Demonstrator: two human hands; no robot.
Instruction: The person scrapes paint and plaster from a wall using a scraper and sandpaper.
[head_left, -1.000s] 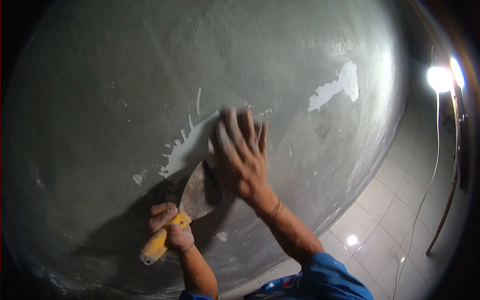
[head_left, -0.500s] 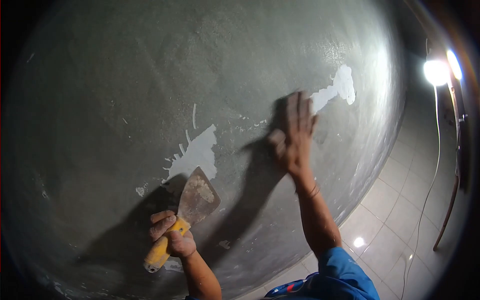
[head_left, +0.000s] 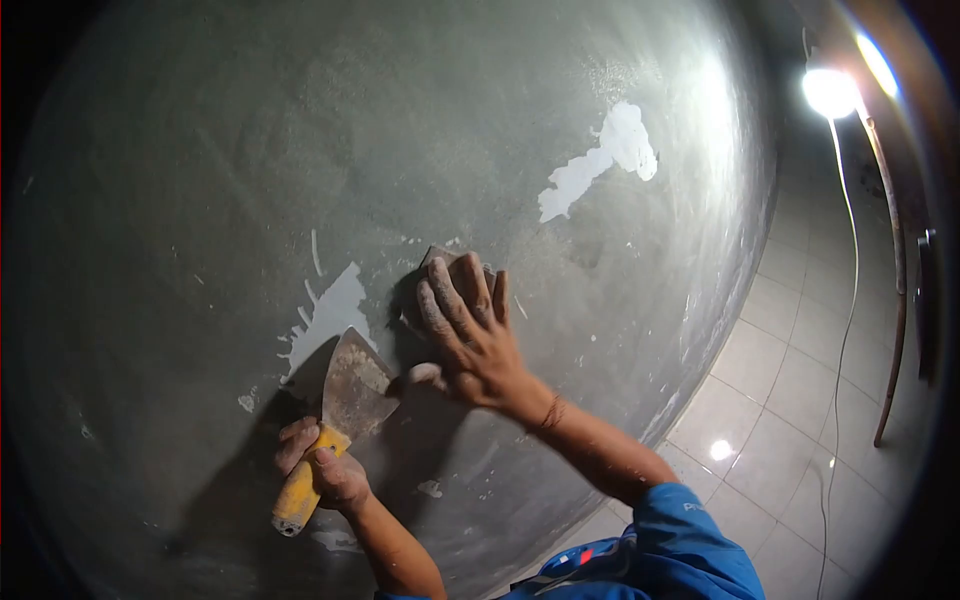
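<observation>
My left hand (head_left: 325, 465) is closed around the yellow handle of a putty knife (head_left: 357, 385). Its wide, stained blade points up, with the tip overlapping the lower edge of a white filler patch (head_left: 335, 315) on the grey wall (head_left: 250, 130). My right hand (head_left: 470, 335), dusty at the fingers, is laid over a flat grey-brown piece (head_left: 440, 257) against the wall, just right of that patch. The fingers cover most of this piece; only its upper edge and a corner show. The right thumb reaches toward the knife blade.
A second white patch (head_left: 600, 160) lies higher on the wall to the right. Pale tiled floor (head_left: 760, 360) runs along the wall's right side. A bright lamp (head_left: 830, 92) hangs there, with a white cable (head_left: 848, 250) and a thin pole (head_left: 893, 250) beside it.
My right hand has moved down and left across the wall, from near the upper patch toward the lower one. The left hand keeps its hold on the putty knife. The view has shifted slightly.
</observation>
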